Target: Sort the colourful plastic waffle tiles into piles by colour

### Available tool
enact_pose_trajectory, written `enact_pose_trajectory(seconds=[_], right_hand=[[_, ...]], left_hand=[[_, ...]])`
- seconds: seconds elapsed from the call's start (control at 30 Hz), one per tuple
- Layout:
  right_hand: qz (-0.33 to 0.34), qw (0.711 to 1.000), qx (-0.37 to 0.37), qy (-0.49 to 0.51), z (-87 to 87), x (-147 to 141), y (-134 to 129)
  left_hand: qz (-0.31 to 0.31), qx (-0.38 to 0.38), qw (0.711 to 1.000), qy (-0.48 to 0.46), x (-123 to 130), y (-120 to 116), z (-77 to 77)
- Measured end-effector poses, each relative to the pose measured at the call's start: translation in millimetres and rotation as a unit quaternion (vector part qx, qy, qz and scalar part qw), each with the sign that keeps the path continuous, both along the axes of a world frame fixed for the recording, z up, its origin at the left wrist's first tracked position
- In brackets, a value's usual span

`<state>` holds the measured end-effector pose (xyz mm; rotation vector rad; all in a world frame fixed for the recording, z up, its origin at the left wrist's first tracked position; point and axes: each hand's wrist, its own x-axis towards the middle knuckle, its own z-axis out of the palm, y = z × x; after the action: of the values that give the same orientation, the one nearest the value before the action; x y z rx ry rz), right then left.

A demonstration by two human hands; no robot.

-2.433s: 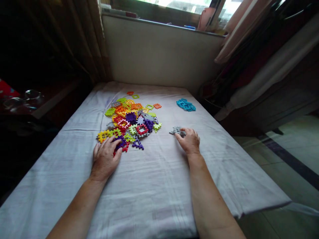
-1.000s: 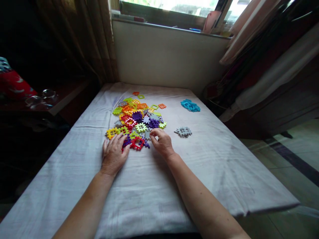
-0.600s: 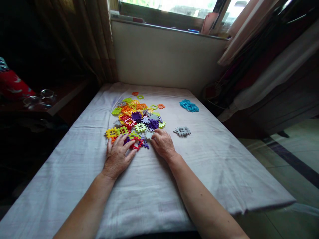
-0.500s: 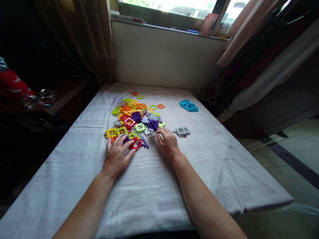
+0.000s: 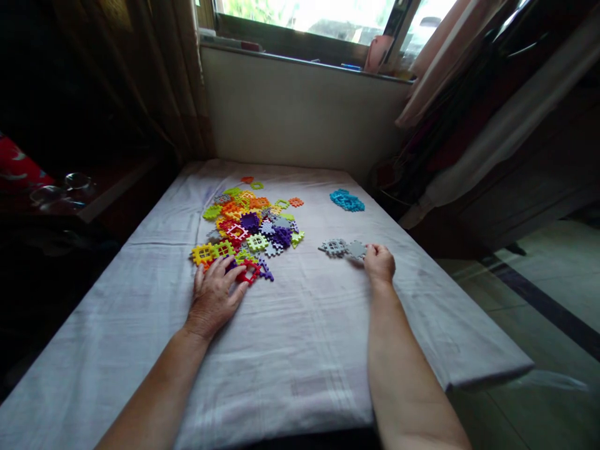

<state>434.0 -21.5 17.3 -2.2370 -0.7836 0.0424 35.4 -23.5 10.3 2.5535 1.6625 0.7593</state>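
My right hand (image 5: 380, 262) pinches a flat grey interlocking tile (image 5: 356, 250) by its right side. That tile is at the right end of a small group of grey tiles (image 5: 334, 247) on the cloth. My left hand (image 5: 215, 292) lies with fingers spread on the near edge of a mixed pile of notched plastic tiles (image 5: 250, 220). Its fingertips touch or almost touch a red square frame tile (image 5: 249, 272). A yellow window tile (image 5: 203, 253) and a white-green window tile (image 5: 257, 242) lie just beyond those fingers.
A heap of blue tiles (image 5: 347, 200) sits at the back right of the cloth-covered table (image 5: 290, 356). Beyond the table is a wall with a windowsill (image 5: 300, 59). At the left, glasses (image 5: 63, 190) rest on a dark side surface; clothes hang at the right.
My right hand has moved right, from the pile's edge to the grey group, carrying a grey tile. The left hand stays on the pile. The whole view has shifted slightly.
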Motion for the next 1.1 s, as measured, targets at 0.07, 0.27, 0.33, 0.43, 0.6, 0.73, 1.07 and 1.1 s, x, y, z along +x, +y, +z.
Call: enact_pose_trajectory(seconds=[0.07,0.27,0.33,0.43,0.6,0.73,1.07,1.1], right_hand=[[0.0,0.999,-0.045,-0.015,0.6,-2.8,-1.4],[0.024,0.991,-0.12,-0.057,8.1,-20.7,-5.0],[0.027,0.991,-0.105,-0.078,10.8,-28.2,-5.6],[0.087,0.986,-0.071,-0.12,14.4,-52.2,-2.6],[0.369,0.908,-0.062,-0.189,18.0,-128.5,9.0],[0.453,0.847,-0.114,-0.254,21.9,-178.4,14.4],[0.428,0.863,-0.123,-0.238,19.0,-180.5,-10.7],[0.422,0.87,-0.114,-0.227,18.3,-179.0,-13.4]], left_hand=[[0.001,-0.001,1.0,0.003,-0.1,0.2,0.9],[0.008,-0.008,1.0,0.006,0.0,-0.2,3.6],[0.007,-0.009,1.0,0.008,0.6,-0.3,4.3],[0.006,-0.006,1.0,0.006,1.4,-0.3,4.6],[0.012,-0.005,1.0,-0.002,0.4,0.1,5.3],[0.025,-0.017,1.0,0.002,-2.0,0.0,8.2],[0.03,-0.031,0.999,0.0,-3.1,-0.8,12.5],[0.029,-0.03,0.999,-0.001,-3.3,-0.9,12.3]])
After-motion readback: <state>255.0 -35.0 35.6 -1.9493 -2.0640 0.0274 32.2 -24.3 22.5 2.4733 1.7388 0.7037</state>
